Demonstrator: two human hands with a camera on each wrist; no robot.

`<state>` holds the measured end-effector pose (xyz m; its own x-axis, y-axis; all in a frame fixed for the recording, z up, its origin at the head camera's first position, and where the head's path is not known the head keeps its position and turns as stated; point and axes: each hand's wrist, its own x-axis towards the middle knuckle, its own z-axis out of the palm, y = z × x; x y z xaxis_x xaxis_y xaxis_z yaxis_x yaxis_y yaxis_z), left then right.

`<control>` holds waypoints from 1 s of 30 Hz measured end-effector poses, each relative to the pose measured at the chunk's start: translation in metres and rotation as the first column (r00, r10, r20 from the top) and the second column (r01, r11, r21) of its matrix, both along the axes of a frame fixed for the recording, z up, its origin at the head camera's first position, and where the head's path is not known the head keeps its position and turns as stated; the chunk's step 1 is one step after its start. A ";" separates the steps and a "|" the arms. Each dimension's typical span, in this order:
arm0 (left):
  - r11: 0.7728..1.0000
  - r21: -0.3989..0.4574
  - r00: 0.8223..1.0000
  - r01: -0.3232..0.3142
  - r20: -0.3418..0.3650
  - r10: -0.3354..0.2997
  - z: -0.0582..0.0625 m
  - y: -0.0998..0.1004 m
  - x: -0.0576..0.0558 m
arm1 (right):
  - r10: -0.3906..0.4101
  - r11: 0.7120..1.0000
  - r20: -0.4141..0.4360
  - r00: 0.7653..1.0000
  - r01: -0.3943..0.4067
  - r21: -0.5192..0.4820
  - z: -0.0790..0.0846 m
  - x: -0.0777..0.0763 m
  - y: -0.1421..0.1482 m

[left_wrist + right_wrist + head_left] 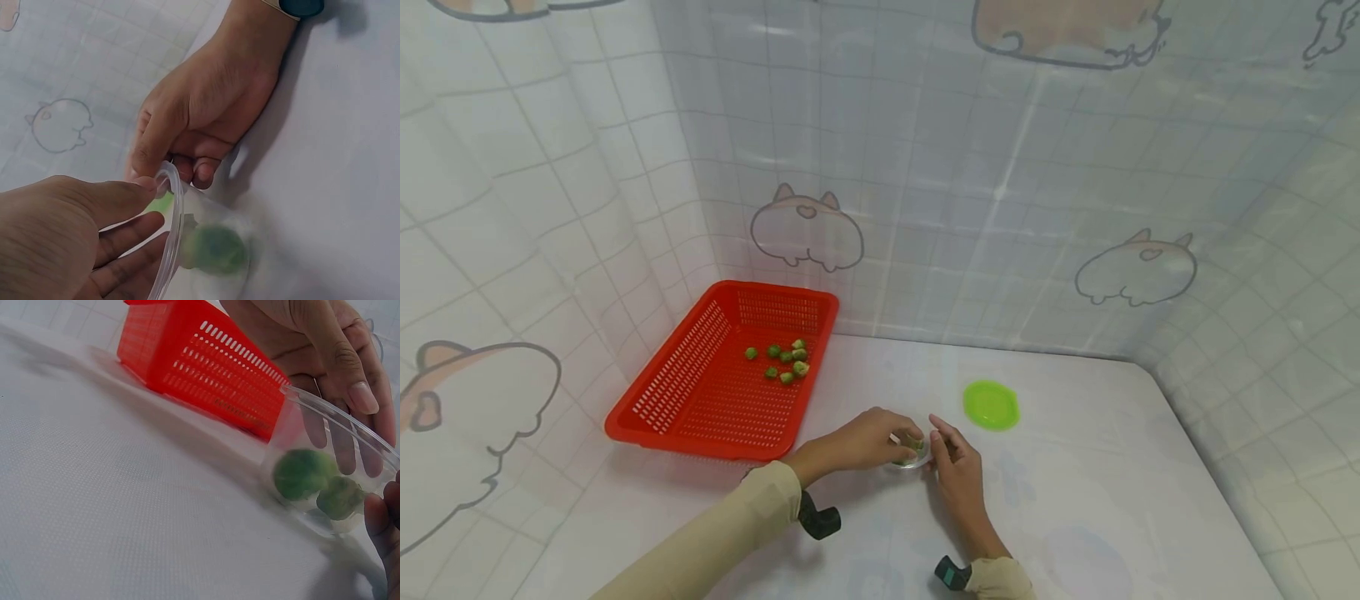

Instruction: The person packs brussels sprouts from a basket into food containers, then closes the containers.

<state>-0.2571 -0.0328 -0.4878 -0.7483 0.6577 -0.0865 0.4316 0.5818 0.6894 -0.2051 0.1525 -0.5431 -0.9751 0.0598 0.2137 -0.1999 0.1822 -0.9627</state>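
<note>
A clear plastic cup (284,434) stands tilted on the white table between my two hands, with green Brussels sprouts (303,474) at its bottom. My left hand (872,439) is at the cup's mouth; its fingers (128,240) extend loosely and its thumb is by the rim. No sprout shows in that hand. On the other side, my right hand (961,479) pinches the cup's rim between thumb and fingers. Part of the cup is hidden behind the hands in the head view.
A red perforated basket (722,408) stands to the left, holding several Brussels sprouts (786,356) near its right side. A bright green round lid (991,406) lies flat beyond the right hand. Patterned sheeting (940,250) rises behind and at both sides.
</note>
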 end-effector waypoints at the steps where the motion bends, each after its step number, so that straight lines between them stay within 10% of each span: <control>1: 1.000 0.003 1.000 -0.004 0.000 0.004 0.000 -0.001 0.000 | -0.002 1.000 0.002 1.000 0.002 0.001 0.001 0.000 0.000; 30: 0.990 0.056 0.988 -0.131 -0.073 0.135 0.028 -0.034 -0.003 | -0.026 1.000 0.046 0.999 0.026 0.013 -0.002 0.000 -0.001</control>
